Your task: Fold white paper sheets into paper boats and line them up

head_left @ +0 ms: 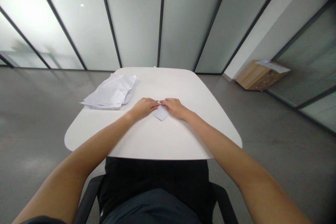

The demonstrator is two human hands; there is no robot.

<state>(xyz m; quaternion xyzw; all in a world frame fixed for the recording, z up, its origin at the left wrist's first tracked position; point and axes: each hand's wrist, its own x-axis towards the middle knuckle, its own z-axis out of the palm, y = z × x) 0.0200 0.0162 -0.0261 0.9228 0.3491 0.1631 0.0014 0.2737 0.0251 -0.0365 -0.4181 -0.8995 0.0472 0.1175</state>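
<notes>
A small piece of folded white paper lies on the white table near its middle, its lower point toward me. My left hand and my right hand rest on the tabletop at either side of it. Their fingertips nearly meet over the paper's upper part and hide its top edge. They appear to hold it against the table. To the left of my left hand sits a loose pile of creased white paper sheets.
The rounded white table stands on a grey floor, with black chair armrests beside my lap. Frosted glass panels run behind it. A low wooden drawer cabinet with papers on top stands at the far right.
</notes>
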